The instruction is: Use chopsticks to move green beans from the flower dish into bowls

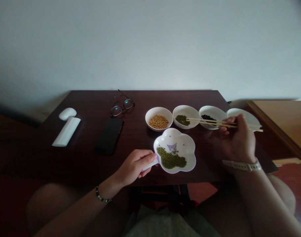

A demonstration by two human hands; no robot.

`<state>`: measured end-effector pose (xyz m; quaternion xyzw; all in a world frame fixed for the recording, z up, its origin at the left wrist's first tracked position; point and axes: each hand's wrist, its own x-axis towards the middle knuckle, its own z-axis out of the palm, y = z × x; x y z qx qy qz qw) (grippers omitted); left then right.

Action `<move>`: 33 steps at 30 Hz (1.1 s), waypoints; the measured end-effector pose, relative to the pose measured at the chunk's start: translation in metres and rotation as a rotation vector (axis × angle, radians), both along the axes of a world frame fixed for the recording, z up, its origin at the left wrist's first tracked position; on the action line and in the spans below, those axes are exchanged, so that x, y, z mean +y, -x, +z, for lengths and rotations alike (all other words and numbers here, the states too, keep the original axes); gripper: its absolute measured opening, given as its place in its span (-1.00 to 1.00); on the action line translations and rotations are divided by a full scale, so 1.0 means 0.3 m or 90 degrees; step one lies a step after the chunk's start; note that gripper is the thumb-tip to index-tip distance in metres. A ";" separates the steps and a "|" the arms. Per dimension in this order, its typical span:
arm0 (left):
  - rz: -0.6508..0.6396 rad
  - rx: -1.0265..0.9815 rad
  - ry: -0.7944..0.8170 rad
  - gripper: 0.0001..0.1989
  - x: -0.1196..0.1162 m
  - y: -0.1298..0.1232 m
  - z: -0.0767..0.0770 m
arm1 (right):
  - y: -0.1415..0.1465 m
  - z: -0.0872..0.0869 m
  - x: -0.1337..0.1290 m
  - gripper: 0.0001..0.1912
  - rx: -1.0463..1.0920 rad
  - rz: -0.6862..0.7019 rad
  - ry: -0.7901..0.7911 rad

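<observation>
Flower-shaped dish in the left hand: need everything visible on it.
The dish is white with a scalloped, purple-edged rim, glossy like ceramic or hard plastic. A cartoon print and small marks decorate its inside. Green beans cover part of the floor, mostly on the near side. The left hand grips its short handle. It's open side up, nearer the wearer than the bowls; table contact unclear.

Glossy white flower-shaped dish [188,149]; pale matt wooden chopsticks [214,122]; smooth dark wood-look table [133,138]

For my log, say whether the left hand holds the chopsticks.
No, the left hand grips the dish, the right hand the chopsticks.
</observation>
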<state>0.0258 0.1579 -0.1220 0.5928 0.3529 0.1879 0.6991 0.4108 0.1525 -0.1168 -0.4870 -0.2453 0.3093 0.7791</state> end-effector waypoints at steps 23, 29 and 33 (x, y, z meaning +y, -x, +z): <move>0.003 0.018 -0.003 -0.50 0.012 -0.044 0.030 | 0.107 -0.002 -0.054 -0.52 -0.101 0.357 0.136; 0.001 0.026 -0.002 -0.47 0.011 -0.042 0.033 | 0.123 0.007 -0.051 -0.50 -0.113 0.365 0.131; 0.002 0.025 -0.002 -0.47 0.011 -0.043 0.036 | 0.125 0.010 -0.050 -0.50 -0.111 0.367 0.136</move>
